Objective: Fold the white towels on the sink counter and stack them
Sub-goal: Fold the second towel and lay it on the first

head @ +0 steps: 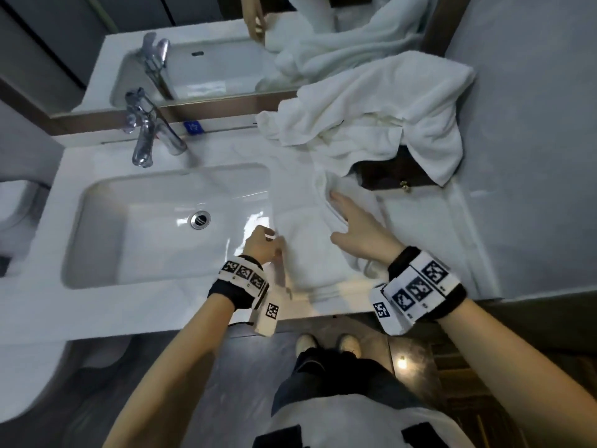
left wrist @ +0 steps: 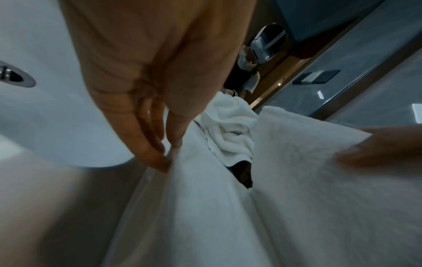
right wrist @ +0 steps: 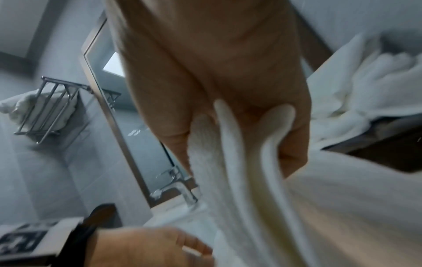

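A white towel [head: 310, 244] is spread on the tabletop [head: 420, 227] in the middle of the head view, just right of the sink basin [head: 145, 227], and is partly folded. Its left edge is pinched by the left hand [head: 260, 244], the fingertips [left wrist: 167, 162] being closed narrowly on the hem, as is shown in the left wrist view. The right hand [head: 358, 227] is laid on the towel's right side with the forefinger stretched toward the upper middle of the frame. In the right wrist view a fold of cloth is seen gathered between thumb and fingers [right wrist: 294, 144], so the grip there is judged to be closed on the towel, though blur prevents certainty. A heap of unfolded towels [head: 381, 114] is piled at the upper right, partly draped over a dark box [head: 391, 173].

Several slips may be expected from here. The pinched edge lies right beside the basin, so a loosened hold could let the cloth slide over the rim and perhaps into any water there. If the two sides are drawn unevenly, a crooked fold would result and the later stack would lean. The heap overhangs the working area, and a corner could be caught and dragged into the fold.
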`<state>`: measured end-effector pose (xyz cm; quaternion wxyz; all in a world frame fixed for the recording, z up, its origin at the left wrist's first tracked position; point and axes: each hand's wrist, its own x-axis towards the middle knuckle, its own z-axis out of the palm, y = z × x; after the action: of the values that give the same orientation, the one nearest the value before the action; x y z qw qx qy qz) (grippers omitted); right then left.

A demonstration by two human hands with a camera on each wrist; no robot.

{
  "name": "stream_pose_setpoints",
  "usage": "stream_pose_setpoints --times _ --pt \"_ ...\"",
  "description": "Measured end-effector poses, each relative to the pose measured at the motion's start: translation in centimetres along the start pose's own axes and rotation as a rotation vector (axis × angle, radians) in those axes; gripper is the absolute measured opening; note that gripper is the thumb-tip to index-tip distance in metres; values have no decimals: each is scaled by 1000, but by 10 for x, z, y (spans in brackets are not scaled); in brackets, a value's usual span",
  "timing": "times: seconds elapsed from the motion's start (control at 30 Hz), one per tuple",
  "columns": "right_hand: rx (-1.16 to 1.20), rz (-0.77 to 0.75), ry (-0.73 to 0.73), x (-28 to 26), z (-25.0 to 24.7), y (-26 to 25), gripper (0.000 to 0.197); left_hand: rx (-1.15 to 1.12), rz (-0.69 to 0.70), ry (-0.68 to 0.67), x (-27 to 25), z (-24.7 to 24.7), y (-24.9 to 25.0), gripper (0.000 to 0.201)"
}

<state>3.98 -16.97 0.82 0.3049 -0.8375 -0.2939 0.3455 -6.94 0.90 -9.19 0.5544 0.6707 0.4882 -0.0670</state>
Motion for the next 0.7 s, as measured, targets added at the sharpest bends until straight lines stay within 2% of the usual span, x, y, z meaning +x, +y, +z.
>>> stream_pose_setpoints --times 0.1,0.23,0.37,0.43,0.47,0.5,0.57,0.63,0.7 --pt "-49 15 -109 13 36 -8 83 -76 33 4 -1 0 -9 31" --pt "-69 56 -164 21 75 -13 86 -177 60 -3 -8 0 -14 23" --pt "14 40 -242 22 90 -5 88 -293 31 -11 -14 -5 -12 9" --pt "106 8 -267 20 81 2 79 -276 29 29 -19 -9 -8 14" --pt "166 -14 -262 19 74 6 70 -189 76 108 -20 -9 -6 20" --pt "243 -35 -226 19 66 13 58 -71 156 215 -22 -9 -5 24" --pt "397 -66 -34 20 49 25 37 110 356 402 -30 -3 2 27" --pt "361 -96 239 21 33 41 31 264 567 441 -40 12 11 35" --pt "128 -159 412 22 26 57 34 484 728 370 -45 35 18 43"
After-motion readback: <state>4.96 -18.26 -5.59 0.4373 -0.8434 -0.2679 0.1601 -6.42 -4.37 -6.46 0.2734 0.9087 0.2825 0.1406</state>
